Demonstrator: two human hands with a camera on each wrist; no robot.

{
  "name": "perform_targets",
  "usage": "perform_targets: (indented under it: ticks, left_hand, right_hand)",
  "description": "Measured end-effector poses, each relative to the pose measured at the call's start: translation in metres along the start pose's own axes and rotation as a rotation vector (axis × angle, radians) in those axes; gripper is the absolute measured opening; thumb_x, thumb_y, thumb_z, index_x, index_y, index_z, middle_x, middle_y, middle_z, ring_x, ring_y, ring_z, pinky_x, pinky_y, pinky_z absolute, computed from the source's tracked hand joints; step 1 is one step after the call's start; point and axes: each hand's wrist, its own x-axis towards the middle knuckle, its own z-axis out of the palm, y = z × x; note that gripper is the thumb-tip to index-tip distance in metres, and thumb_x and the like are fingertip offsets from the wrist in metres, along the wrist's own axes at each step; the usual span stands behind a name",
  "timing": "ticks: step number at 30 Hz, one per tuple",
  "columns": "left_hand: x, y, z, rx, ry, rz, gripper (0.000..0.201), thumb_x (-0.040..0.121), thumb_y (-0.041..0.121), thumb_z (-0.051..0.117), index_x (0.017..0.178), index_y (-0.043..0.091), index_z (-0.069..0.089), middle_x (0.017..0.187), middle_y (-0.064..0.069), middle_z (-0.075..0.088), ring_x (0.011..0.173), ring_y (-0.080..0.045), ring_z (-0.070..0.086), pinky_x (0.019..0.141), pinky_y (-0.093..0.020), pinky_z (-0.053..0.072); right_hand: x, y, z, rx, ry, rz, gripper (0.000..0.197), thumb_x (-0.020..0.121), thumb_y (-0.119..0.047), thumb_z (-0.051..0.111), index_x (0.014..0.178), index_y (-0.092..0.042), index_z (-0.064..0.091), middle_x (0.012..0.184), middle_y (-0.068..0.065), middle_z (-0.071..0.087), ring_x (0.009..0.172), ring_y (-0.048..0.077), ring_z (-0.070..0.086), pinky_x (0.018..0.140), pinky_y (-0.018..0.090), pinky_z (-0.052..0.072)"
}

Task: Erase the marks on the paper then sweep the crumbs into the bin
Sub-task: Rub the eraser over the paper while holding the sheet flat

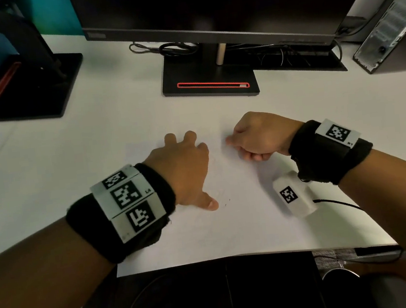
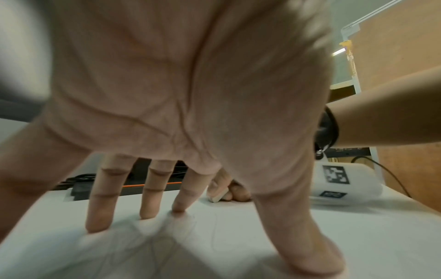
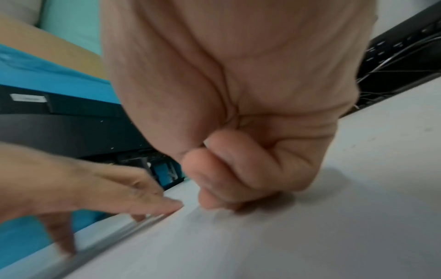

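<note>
A white sheet of paper (image 1: 243, 225) lies on the desk in front of me, with faint pencil marks (image 2: 214, 226) on it. My left hand (image 1: 186, 171) presses flat on the sheet, fingers (image 2: 100, 207) straight and spread, the thumb stretched toward me. Just to its right my right hand (image 1: 258, 135) is curled into a fist with its knuckles low on the paper. It pinches a small white eraser (image 2: 216, 198), whose edge touches the sheet; the head view hides it. A few dark specks (image 1: 227, 201) lie near the left thumb.
A monitor stand (image 1: 209, 77) is behind the paper, and a second stand (image 1: 24, 85) sits at the far left. A computer tower (image 1: 389, 26) is at the far right, with cables (image 1: 174, 47) at the back. The desk edge (image 1: 209, 260) is close to me; a round grey rim (image 1: 339, 275) shows below it.
</note>
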Motion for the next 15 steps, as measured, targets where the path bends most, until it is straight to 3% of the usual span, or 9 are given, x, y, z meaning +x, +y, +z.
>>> perform_targets:
  ticks: [4, 8, 12, 15]
  left_hand:
    - [0.005, -0.003, 0.001, 0.019, -0.041, -0.027, 0.121, 0.067, 0.082, 0.067, 0.157, 0.021, 0.013, 0.150, -0.005, 0.017, 0.135, -0.036, 0.023, 0.082, -0.043, 0.045]
    - [0.005, -0.004, 0.001, 0.029, -0.054, -0.034, 0.125, 0.066, 0.085, 0.064, 0.158, 0.024, 0.006, 0.153, -0.009, 0.012, 0.137, -0.038, 0.019, 0.085, -0.043, 0.044]
    - [0.006, -0.004, 0.001, 0.032, -0.061, -0.041, 0.126, 0.066, 0.085, 0.063, 0.159, 0.025, 0.003, 0.153, -0.010, 0.012, 0.138, -0.037, 0.018, 0.086, -0.042, 0.044]
    - [0.006, -0.004, 0.001, 0.040, -0.057, -0.038, 0.126, 0.066, 0.086, 0.063, 0.159, 0.025, 0.003, 0.153, -0.009, 0.013, 0.139, -0.037, 0.019, 0.088, -0.042, 0.044]
  right_hand:
    - [-0.006, -0.007, 0.008, -0.049, -0.142, -0.068, 0.041, 0.101, -0.037, 0.057, 0.071, -0.010, 0.065, 0.062, 0.004, 0.064, 0.048, 0.017, 0.049, 0.047, 0.025, 0.044]
    - [0.004, -0.007, -0.003, -0.076, -0.015, -0.035, 0.043, 0.101, -0.035, 0.055, 0.070, -0.009, 0.068, 0.066, 0.008, 0.065, 0.052, 0.020, 0.051, 0.052, 0.026, 0.046]
    - [0.001, -0.015, 0.005, -0.117, -0.139, -0.082, 0.042, 0.102, -0.037, 0.056, 0.071, -0.010, 0.066, 0.061, 0.004, 0.062, 0.051, 0.018, 0.048, 0.051, 0.026, 0.045]
    - [0.005, -0.017, 0.000, -0.109, -0.060, -0.068, 0.043, 0.101, -0.037, 0.057, 0.070, -0.010, 0.067, 0.061, 0.004, 0.060, 0.052, 0.020, 0.049, 0.051, 0.026, 0.044]
